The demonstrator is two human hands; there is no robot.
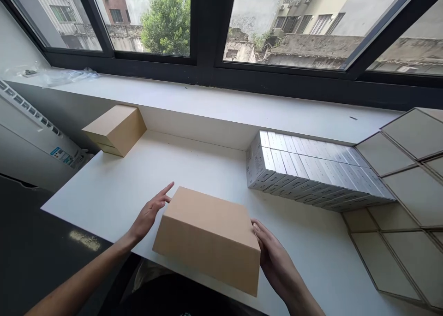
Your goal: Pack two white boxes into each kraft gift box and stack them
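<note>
The brown cardboard box (207, 237) sits between the two hands at the near edge of the white table (194, 168). The left hand (147, 218) is at its left end, index finger stretched out and apart from the other fingers, whose tips lie at or just beside the cardboard; contact is unclear. The right hand (275, 253) touches the right end, fingers close together; how firmly they grip cannot be told, as some are hidden. Beyond the left hand stands another cardboard box (117, 127), well apart. Stacked white boxes (311, 168) fill the far right, beside a pile of larger cartons (404, 191). Nothing visible stands between either hand and the nearer box.
</note>
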